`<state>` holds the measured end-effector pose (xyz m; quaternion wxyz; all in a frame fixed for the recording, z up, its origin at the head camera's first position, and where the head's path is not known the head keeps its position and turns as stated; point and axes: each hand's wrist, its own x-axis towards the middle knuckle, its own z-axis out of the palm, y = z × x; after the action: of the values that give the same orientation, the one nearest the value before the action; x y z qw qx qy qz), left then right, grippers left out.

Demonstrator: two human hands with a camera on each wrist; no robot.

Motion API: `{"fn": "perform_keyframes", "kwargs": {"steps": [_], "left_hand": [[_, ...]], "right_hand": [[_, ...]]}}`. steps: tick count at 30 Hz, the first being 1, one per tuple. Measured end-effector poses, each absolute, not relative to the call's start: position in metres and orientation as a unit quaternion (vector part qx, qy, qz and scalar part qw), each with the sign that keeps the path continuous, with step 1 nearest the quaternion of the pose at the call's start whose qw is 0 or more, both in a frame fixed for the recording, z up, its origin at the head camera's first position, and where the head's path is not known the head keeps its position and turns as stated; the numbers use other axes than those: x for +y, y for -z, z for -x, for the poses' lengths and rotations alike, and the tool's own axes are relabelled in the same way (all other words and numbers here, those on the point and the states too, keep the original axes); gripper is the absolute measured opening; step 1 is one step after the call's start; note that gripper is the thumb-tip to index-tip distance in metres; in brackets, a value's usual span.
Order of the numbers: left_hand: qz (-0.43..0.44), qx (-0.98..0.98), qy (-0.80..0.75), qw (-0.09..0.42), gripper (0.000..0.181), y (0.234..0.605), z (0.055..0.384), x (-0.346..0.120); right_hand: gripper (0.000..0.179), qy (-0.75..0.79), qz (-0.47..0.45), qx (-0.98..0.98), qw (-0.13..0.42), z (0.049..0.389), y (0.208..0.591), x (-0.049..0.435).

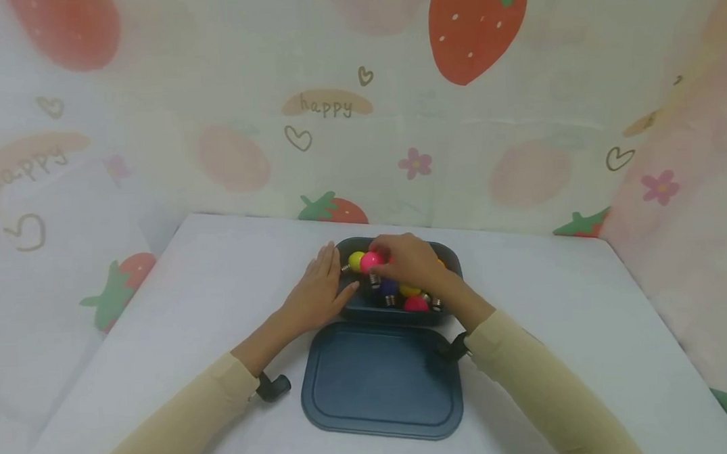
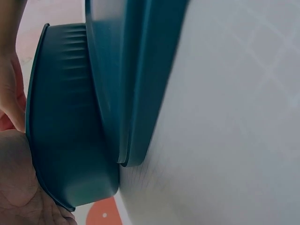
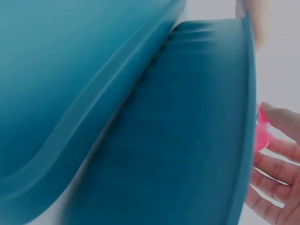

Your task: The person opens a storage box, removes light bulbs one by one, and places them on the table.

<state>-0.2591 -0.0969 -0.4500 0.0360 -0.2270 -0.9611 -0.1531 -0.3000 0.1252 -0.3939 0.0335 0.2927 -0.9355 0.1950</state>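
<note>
My right hand (image 1: 406, 260) reaches over the dark blue box (image 1: 392, 315) and pinches a pink toy light bulb (image 1: 372, 262) between thumb and fingers. In the right wrist view, the same pink bulb (image 3: 261, 133) shows just past the box rim. Below and around it in the box lie more small bulbs with silvery screw bases: a yellow bulb (image 1: 355, 260), a dark blue bulb (image 1: 390, 287) and another pink bulb (image 1: 416, 304). At the box's left end my left hand (image 1: 318, 293) rests against the rim, fingers straight, thumb reaching over the edge.
The matching blue lid (image 1: 382, 382) lies on the white table (image 1: 555, 300) in front of the box, close to its near wall. Black wrist cameras (image 1: 274, 388) sit under both sleeves. A strawberry-print cloth (image 1: 336, 160) hangs behind the table and at its sides.
</note>
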Motion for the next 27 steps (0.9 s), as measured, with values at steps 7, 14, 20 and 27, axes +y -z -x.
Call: {"fn": "perform_keyframes", "kwargs": {"steps": [7, 14, 20, 27], "left_hand": [[0.229, -0.96, 0.156, 0.035, 0.082, 0.45, 0.258, -0.097], [0.225, -0.962, 0.148, 0.044, 0.082, 0.452, 0.259, -0.098], [0.226, -0.961, 0.151, 0.049, 0.082, 0.451, 0.258, -0.097], [0.23, -0.959, 0.152, 0.059, 0.081, 0.452, 0.258, -0.095]], "right_hand": [[0.042, -0.251, -0.275, -0.927, 0.049, 0.292, 0.387, 0.143], [0.037, -0.292, -0.252, -0.921, 0.061, 0.279, 0.377, 0.155], [0.038, -0.31, -0.234, -0.919, 0.073, 0.269, 0.375, 0.167], [0.041, -0.334, -0.229, -0.911, 0.082, 0.26, 0.376, 0.181]]}}
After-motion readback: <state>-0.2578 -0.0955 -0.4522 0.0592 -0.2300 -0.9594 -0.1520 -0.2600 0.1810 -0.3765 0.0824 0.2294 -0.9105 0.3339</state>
